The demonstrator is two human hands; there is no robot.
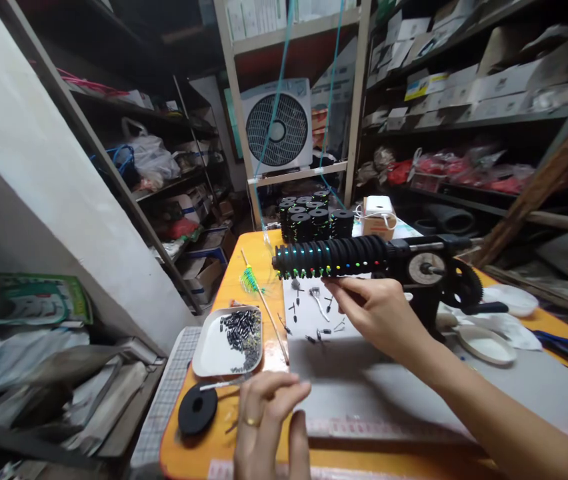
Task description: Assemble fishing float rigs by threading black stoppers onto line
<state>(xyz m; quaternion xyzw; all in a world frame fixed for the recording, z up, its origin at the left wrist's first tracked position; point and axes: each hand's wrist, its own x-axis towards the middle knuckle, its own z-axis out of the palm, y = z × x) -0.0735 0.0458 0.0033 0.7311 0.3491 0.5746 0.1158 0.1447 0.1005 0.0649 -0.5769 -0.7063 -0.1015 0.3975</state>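
Observation:
My right hand [377, 305] reaches up to the underside of a black ribbed roller [334, 253], its fingertips pinched together beside the row of coloured beads. Whatever lies between those fingertips is too small to make out. My left hand [274, 423], with a ring on one finger, hovers over the table's near edge, fingers bent and apart, nothing in them. The roller is mounted on a hand-cranked machine with a round dial [427, 268] and a gear wheel [461, 283]. Below it, several small black parts with wires [320, 333] lie on a grey sheet [344, 360].
Left of the sheet are a white tray [204, 350] of small black and grey pieces, a black spool [197, 410] and a thin stick [271, 317]. Black ribbed spools [314, 217] stand at the back, before a box fan [278, 127]. A white dish [487, 345] sits right.

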